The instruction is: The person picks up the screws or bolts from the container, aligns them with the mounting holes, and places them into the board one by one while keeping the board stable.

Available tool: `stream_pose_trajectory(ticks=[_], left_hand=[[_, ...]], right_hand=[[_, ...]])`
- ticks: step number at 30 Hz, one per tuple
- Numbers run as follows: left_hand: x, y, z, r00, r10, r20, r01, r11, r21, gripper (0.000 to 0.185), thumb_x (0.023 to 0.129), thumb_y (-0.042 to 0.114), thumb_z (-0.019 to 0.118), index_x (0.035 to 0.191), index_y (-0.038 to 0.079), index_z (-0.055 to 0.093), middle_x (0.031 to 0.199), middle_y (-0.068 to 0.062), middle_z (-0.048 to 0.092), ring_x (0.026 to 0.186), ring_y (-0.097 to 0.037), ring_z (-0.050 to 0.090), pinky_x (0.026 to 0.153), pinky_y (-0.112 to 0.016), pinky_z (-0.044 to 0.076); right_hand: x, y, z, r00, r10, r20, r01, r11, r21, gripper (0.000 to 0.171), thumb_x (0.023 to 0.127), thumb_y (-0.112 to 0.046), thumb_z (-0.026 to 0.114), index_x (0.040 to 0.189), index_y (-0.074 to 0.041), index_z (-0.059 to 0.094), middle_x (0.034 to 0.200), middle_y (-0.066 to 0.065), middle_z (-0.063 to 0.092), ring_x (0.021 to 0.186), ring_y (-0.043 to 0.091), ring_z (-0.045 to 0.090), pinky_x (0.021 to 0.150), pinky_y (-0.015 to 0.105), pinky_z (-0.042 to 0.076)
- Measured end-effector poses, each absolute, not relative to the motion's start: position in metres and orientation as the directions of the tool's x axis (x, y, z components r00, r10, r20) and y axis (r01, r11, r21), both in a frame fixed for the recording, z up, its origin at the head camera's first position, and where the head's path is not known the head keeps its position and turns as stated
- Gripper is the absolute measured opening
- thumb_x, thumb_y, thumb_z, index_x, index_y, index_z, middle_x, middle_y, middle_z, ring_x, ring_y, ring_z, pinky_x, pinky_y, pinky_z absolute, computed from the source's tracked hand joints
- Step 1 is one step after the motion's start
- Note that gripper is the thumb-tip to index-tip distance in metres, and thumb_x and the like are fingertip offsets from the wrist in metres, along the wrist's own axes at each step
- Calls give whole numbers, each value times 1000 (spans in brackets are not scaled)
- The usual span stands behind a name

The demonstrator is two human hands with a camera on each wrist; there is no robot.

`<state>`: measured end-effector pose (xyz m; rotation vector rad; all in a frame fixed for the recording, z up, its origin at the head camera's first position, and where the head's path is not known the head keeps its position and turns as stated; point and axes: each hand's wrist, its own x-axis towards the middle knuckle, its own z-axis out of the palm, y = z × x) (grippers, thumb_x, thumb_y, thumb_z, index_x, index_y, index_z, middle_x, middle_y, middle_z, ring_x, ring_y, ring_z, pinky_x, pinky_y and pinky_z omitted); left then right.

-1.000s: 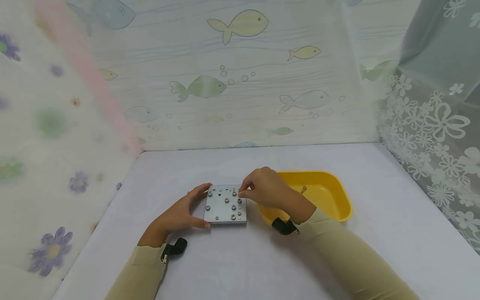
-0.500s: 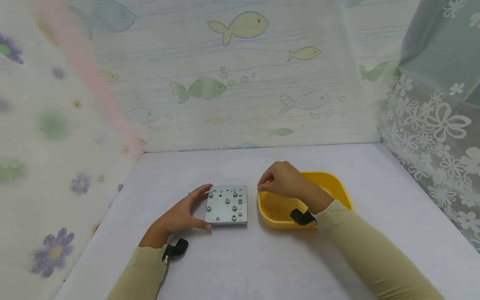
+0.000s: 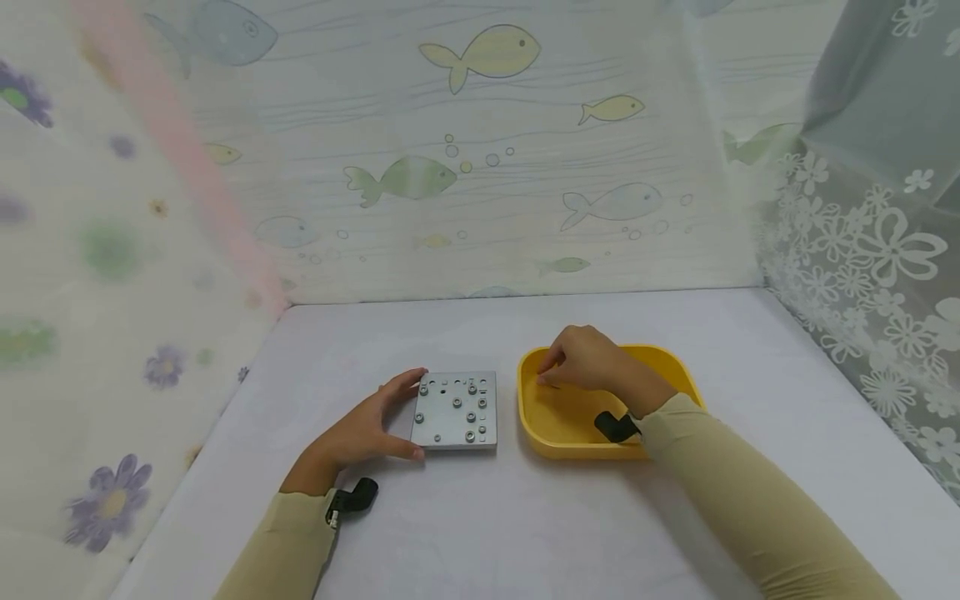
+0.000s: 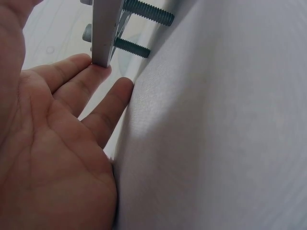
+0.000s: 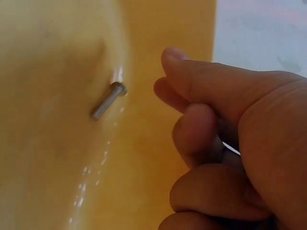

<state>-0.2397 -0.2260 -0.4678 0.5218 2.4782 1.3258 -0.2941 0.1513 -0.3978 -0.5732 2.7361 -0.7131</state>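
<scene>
While my left hand (image 3: 362,429) grips the plate (image 3: 450,419) at left, my right hand (image 3: 590,358) curls narrow. Beside it sits a bolt (image 5: 108,102).

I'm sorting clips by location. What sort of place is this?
Probably a makeshift, screened-off tabletop workspace: a white cloth-covered table, a pale fish-printed backdrop behind it, and a sheer grey curtain with white flowers.

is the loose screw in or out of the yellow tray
In: the right wrist view shows the screw lying inside the yellow tray, with the right hand not touching it.
</scene>
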Motion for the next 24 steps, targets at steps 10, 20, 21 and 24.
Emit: stream_pose_trajectory(ticks=[10, 20, 21, 24], left_hand=[[-240, -226, -469, -898, 432, -84, 174, 524, 834, 128, 60, 38, 101, 164, 32, 27, 165, 5, 39, 161, -26, 14, 126, -66, 1], [-242, -228, -472, -896, 439, -74, 183, 514, 838, 129, 59, 38, 101, 164, 32, 27, 165, 6, 40, 160, -25, 17, 126, -65, 1], [-242, -228, -472, -895, 439, -73, 184, 514, 837, 128, 60, 38, 101, 164, 32, 27, 165, 6, 40, 160, -25, 17, 126, -65, 1], [-242, -228, -472, -894, 442, -71, 187, 514, 837, 128, 60, 38, 101, 164, 31, 27, 165, 5, 40, 160, -26, 17, 126, -66, 1]], right_hand=[[-299, 151, -405, -893, -381, -239, -257, 869, -424, 17, 87, -36, 85, 98, -24, 83, 95, -6, 73, 87, 17, 61, 80, 32, 53], [-302, 142, -416, -895, -402, -194, -319, 880, -351, 16, 86, -34, 85, 98, -24, 83, 97, -7, 74, 87, 16, 60, 80, 32, 52], [-301, 140, -415, -895, -401, -193, -322, 883, -341, 16, 86, -33, 85, 99, -24, 83, 99, -7, 74, 87, 17, 60, 81, 32, 52], [-300, 137, -414, -892, -408, -196, -336, 887, -318, 17, 87, -31, 84, 102, -24, 83, 103, -6, 74, 90, 18, 60, 83, 34, 53]])
